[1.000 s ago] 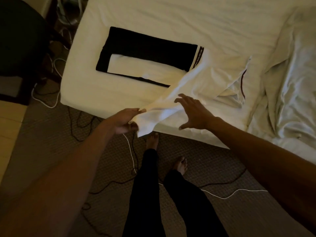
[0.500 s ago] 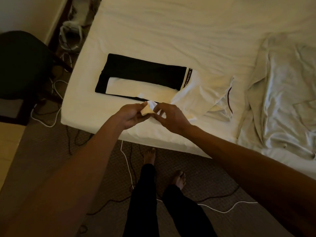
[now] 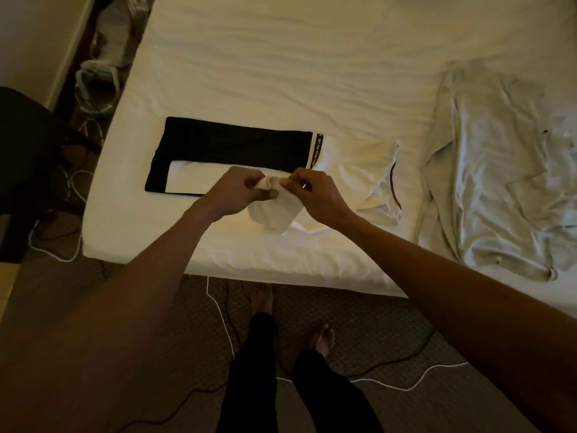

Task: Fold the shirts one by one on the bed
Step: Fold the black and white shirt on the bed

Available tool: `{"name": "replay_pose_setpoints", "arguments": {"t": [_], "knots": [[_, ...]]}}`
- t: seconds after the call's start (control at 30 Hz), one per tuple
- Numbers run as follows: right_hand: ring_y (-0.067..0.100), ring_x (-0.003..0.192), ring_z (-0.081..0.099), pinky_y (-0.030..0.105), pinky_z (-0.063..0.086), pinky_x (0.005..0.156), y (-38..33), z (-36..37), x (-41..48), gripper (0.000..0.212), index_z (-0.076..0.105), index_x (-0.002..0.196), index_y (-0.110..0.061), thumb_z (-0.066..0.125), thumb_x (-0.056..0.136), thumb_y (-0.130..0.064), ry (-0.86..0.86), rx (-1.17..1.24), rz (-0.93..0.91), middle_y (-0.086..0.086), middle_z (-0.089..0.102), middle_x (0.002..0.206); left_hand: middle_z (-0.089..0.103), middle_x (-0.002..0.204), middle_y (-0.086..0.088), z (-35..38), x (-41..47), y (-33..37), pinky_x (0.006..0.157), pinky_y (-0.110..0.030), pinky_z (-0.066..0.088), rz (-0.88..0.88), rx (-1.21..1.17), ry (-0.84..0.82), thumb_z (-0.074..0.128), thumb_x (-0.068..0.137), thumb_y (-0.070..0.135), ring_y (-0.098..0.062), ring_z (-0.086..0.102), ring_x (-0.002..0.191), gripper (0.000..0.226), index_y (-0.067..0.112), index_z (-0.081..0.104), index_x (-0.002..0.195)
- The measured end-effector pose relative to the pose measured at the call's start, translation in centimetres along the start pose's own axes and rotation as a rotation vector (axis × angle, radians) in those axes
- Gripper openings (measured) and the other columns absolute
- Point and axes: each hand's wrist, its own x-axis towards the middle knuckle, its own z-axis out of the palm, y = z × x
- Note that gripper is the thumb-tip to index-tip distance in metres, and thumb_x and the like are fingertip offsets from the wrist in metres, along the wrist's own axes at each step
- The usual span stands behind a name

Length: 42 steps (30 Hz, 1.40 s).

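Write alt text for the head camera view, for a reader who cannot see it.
The left hand and right hand pinch a bunched corner of a white shirt lying on the bed. A folded black-and-white shirt lies behind the left hand; crumpled pale cloth lies at the right.

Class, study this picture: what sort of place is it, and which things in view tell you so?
Probably a bedroom: a white-sheeted bed, a folded black shirt and a white shirt on it, and carpet strewn with cables.
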Motion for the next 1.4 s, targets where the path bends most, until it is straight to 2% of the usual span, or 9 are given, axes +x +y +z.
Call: {"name": "replay_pose_setpoints", "arguments": {"t": [0.1, 0.17, 0.27, 0.43, 0.53, 0.67, 1.0, 1.17, 1.4], "knots": [[0.000, 0.072, 0.055, 0.011, 0.041, 0.063, 1.1, -2.1, -0.2, 0.033, 0.062, 0.095, -0.016, 0.070, 0.087, -0.047, -0.022, 0.004, 0.122, -0.011, 0.062, 0.086, 0.073, 0.106, -0.002, -1.0, 1.9, 1.7, 0.083, -0.044, 0.059, -0.071, -0.175, 0.011, 0.074, 0.089, 0.029, -0.021, 0.070, 0.101, 0.022, 0.020, 0.070, 0.109], [0.008, 0.099, 0.056, 0.021, 0.048, 0.085, 2.6, -3.1, -0.8, 0.060, 0.057, 0.120, -0.024, 0.081, 0.073, -0.052, -0.183, -0.093, 0.187, -0.007, 0.060, 0.115, 0.071, 0.112, -0.004, -1.7, 3.1, 3.1, 0.080, -0.040, 0.056, -0.161, -0.378, 0.045, 0.069, 0.094, 0.022, -0.024, 0.067, 0.105, 0.028, 0.014, 0.067, 0.120], [0.022, 0.131, 0.040, 0.044, 0.036, 0.108, 5.0, -3.6, -0.7, 0.092, 0.042, 0.142, -0.023, 0.085, 0.067, -0.052, -0.256, -0.331, 0.180, 0.001, 0.044, 0.146, 0.071, 0.107, -0.004, -3.1, 4.9, 4.6, 0.075, -0.035, 0.052, -0.201, -0.648, 0.087, 0.064, 0.097, 0.018, -0.022, 0.067, 0.097, 0.029, 0.008, 0.064, 0.124], [0.028, 0.131, 0.042, 0.044, 0.033, 0.105, 9.0, -4.0, 2.5, 0.077, 0.039, 0.145, -0.019, 0.071, 0.083, -0.051, -0.260, -0.625, 0.287, 0.006, 0.048, 0.143, 0.075, 0.102, -0.005, -5.9, 7.9, 3.1, 0.081, -0.039, 0.059, -0.251, -0.977, 0.271, 0.056, 0.099, 0.010, -0.021, 0.072, 0.094, 0.019, 0.011, 0.064, 0.116], [0.032, 0.108, 0.060, 0.039, 0.045, 0.086, 11.8, -5.5, 5.2, 0.023, 0.064, 0.104, -0.020, 0.060, 0.095, -0.042, -0.198, -0.514, 0.309, 0.008, 0.064, 0.104, 0.071, 0.118, -0.007, -7.9, 9.9, -0.5, 0.083, -0.047, 0.056, -0.357, -0.975, 0.387, 0.056, 0.100, 0.015, -0.026, 0.069, 0.104, 0.030, 0.014, 0.061, 0.130], [0.019, 0.072, 0.061, 0.033, 0.046, 0.071, 13.7, -8.5, 9.6, 0.024, 0.073, 0.083, -0.017, 0.071, 0.087, -0.041, -0.021, -0.231, 0.377, 0.000, 0.065, 0.072, 0.064, 0.127, -0.008, -10.2, 12.7, -6.3, 0.085, -0.048, 0.052, -0.456, -0.910, 0.489, 0.054, 0.102, 0.015, -0.028, 0.062, 0.111, 0.038, 0.013, 0.053, 0.140], [0.023, 0.084, 0.062, 0.038, 0.049, 0.078, 15.7, -7.3, 19.2, 0.042, 0.071, 0.085, -0.018, 0.065, 0.084, -0.060, 0.082, -0.323, 0.431, 0.001, 0.068, 0.084, 0.057, 0.130, -0.008, -11.2, 17.2, -15.0, 0.094, -0.052, 0.044, -0.655, -0.904, 0.581, 0.050, 0.103, 0.010, -0.035, 0.048, 0.129, 0.031, 0.019, 0.053, 0.133], [0.016, 0.101, 0.056, 0.040, 0.032, 0.092, 16.7, -8.4, 18.9, 0.041, 0.064, 0.096, -0.028, 0.063, 0.082, -0.066, 0.007, -0.547, 0.440, -0.012, 0.067, 0.098, 0.055, 0.126, -0.009, -12.0, 18.2, -15.9, 0.093, -0.048, 0.050, -0.816, -0.792, 0.631, 0.070, 0.093, 0.021, -0.033, 0.052, 0.121, 0.047, 0.012, 0.055, 0.137], [0.023, 0.103, 0.059, 0.044, 0.037, 0.093, 17.5, -11.2, 18.2, 0.023, 0.066, 0.084, -0.028, 0.063, 0.089, -0.050, -0.013, -0.563, 0.442, -0.009, 0.068, 0.093, 0.066, 0.115, -0.017, -13.1, 19.3, -16.7, 0.088, -0.044, 0.052, -0.660, -0.203, 0.787, 0.069, 0.093, 0.030, -0.030, 0.060, 0.100, 0.034, 0.006, 0.067, 0.116]]}}
